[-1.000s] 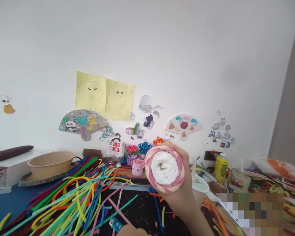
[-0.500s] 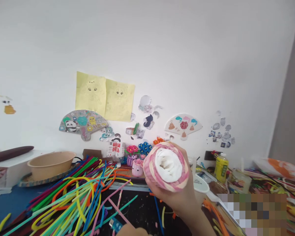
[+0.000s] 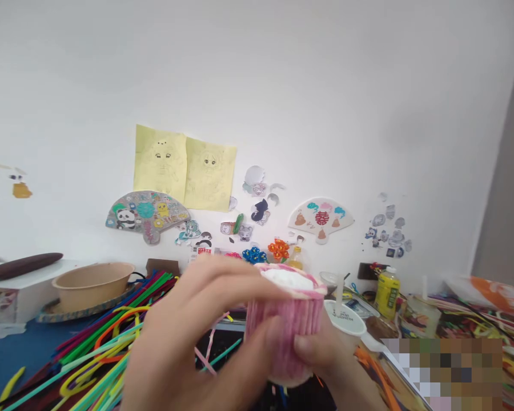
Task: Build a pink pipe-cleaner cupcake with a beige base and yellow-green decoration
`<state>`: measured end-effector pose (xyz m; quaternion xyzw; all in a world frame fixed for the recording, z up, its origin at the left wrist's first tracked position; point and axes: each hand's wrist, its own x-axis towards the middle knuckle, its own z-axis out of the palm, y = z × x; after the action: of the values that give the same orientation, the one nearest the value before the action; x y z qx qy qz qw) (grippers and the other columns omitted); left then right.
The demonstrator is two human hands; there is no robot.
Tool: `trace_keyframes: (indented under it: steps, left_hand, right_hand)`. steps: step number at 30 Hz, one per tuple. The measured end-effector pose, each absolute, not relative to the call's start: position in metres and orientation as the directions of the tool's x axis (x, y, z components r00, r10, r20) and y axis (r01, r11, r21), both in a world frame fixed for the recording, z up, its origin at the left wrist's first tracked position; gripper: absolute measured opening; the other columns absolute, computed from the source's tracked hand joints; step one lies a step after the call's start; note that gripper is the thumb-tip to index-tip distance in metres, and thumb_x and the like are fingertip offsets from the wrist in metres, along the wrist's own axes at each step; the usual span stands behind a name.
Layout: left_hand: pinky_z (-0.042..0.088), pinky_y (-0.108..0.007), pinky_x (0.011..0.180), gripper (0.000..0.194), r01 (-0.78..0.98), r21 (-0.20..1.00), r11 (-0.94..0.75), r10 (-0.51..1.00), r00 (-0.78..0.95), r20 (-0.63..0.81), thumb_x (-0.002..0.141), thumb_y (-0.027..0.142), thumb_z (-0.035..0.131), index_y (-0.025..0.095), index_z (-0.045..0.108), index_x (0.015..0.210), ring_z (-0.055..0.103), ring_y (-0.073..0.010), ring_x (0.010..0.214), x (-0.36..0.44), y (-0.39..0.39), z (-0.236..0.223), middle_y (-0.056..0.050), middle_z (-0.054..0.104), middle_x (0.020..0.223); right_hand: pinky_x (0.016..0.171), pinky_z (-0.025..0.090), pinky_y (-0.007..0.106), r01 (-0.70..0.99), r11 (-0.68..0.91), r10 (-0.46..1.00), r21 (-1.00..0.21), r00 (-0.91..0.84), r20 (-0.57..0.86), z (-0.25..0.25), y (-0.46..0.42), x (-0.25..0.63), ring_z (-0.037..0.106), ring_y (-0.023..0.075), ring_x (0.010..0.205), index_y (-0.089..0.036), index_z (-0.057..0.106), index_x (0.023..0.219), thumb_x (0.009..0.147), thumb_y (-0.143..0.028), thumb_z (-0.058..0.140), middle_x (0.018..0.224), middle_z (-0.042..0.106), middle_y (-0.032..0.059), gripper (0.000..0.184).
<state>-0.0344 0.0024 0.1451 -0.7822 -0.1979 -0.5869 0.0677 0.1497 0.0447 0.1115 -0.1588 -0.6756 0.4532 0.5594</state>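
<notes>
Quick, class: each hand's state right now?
Left hand: curved at the pink, ribbed, fuzzy-looking cylinder with white filling; grip cannot be told.
Right hand: closed, holding that cylinder.

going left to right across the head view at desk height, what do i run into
Long dark-red object → tan bowl → left grip → pink ribbed cylinder → white lettered lid → yellow bottle → translucent cup → orange-and-white item
</notes>
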Motion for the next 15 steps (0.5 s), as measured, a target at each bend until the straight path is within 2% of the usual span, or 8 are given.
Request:
trace_keyframes:
  steps: [5,7,9,13,15]
  left_hand:
    - [0.051,-0.027,0.078,0.009,0.434,0.057,-0.899,0.176,0.239,0.955,0.090,0.025,0.068,0.025,0.071,0.098,0.062,-0.0148,0.093,-0.026,0.009,0.165,0.001,0.068,0.097]
    - [0.050,-0.024,0.075,0.003,0.406,0.035,-0.913,0.150,0.256,0.955,0.090,0.024,0.069,0.023,0.071,0.090,0.061,-0.0128,0.087,-0.027,0.011,0.167,0.003,0.070,0.089]
    - [0.049,-0.023,0.073,0.007,0.389,0.025,-0.921,0.142,0.275,0.951,0.089,0.021,0.069,0.022,0.071,0.083,0.060,-0.0112,0.082,-0.029,0.009,0.168,0.005,0.070,0.082]
    - [0.046,-0.025,0.072,0.010,0.404,-0.001,-0.915,0.133,0.302,0.944,0.087,0.015,0.070,0.021,0.070,0.079,0.058,-0.0108,0.076,-0.030,0.007,0.171,0.006,0.071,0.079]
    - [0.045,-0.027,0.072,0.010,0.414,-0.011,-0.910,0.125,0.301,0.945,0.087,0.014,0.070,0.020,0.069,0.079,0.057,-0.0115,0.076,-0.030,0.007,0.170,0.005,0.071,0.079]
  right_hand:
    - [0.091,0.055,0.048,-0.452,0.414,0.630,-0.790,-0.485,0.607,0.122,0.041,0.145,0.066,0.0361,0.111,-0.024,0.057,0.128,0.060,-0.049,0.083,0.114,0.070,0.0131,0.077]
    - [0.097,0.051,0.050,-0.448,0.415,0.608,-0.792,-0.510,0.608,0.126,0.039,0.145,0.063,0.0365,0.115,-0.025,0.055,0.131,0.060,-0.047,0.083,0.118,0.068,0.0133,0.079]
    - [0.100,0.049,0.050,-0.423,0.429,0.593,-0.798,-0.535,0.602,0.129,0.037,0.147,0.062,0.0365,0.116,-0.024,0.056,0.130,0.061,-0.047,0.083,0.119,0.068,0.0136,0.077]
    - [0.102,0.048,0.049,-0.366,0.464,0.569,-0.806,-0.575,0.589,0.130,0.036,0.150,0.062,0.0345,0.117,-0.022,0.063,0.121,0.065,-0.045,0.082,0.118,0.068,0.0137,0.063]
    - [0.101,0.049,0.047,-0.357,0.476,0.569,-0.804,-0.571,0.591,0.129,0.038,0.151,0.062,0.0339,0.117,-0.022,0.063,0.120,0.066,-0.045,0.082,0.118,0.068,0.0137,0.062]
